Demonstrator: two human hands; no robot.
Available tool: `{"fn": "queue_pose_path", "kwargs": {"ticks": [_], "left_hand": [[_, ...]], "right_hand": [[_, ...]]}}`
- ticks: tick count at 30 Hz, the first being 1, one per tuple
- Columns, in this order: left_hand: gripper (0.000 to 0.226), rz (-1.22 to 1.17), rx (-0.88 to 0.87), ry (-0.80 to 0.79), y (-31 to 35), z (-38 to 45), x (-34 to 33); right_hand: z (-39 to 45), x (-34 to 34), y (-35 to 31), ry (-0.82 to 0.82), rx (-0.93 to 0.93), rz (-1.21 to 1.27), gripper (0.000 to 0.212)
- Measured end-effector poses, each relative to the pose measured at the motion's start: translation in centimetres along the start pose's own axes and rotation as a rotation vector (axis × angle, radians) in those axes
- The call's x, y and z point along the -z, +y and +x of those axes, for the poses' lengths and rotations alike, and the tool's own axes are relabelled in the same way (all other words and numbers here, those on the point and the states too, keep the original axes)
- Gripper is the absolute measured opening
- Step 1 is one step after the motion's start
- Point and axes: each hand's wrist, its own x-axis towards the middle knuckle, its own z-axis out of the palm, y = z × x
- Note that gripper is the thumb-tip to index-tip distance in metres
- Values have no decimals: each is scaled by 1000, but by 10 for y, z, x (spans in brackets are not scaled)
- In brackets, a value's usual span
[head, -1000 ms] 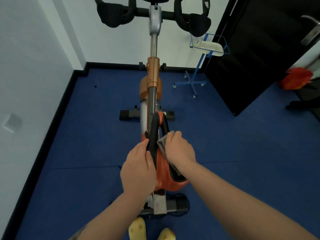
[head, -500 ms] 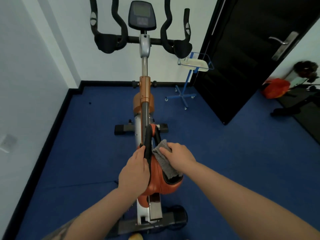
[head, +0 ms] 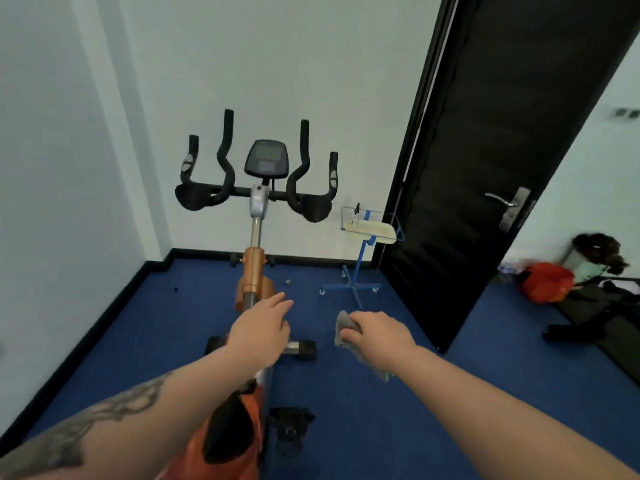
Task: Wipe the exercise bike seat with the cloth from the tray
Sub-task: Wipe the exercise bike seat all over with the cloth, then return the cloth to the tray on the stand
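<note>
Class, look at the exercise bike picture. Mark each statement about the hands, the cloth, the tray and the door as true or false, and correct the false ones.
1. The right hand grips the grey cloth. True.
2. The cloth is pressed on the bike seat. False: it is held in the air, to the right of the bike and off the seat.
3. The left hand holds a spray bottle. False: it is empty, fingers open.
4. The tray sits on a blue stand beside the black door. True.
5. The door is white. False: it is black.
</note>
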Motion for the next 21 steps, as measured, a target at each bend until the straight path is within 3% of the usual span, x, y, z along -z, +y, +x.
{"fn": "queue_pose_path", "kwargs": {"ticks": [11, 21], "left_hand": [[48, 50, -66, 89, 183, 93, 7], [47, 98, -71, 161, 247, 198, -4]], "right_hand": [[-13, 139, 168, 248, -117, -50, 25], [34, 187, 272, 409, -230, -46, 27]]}}
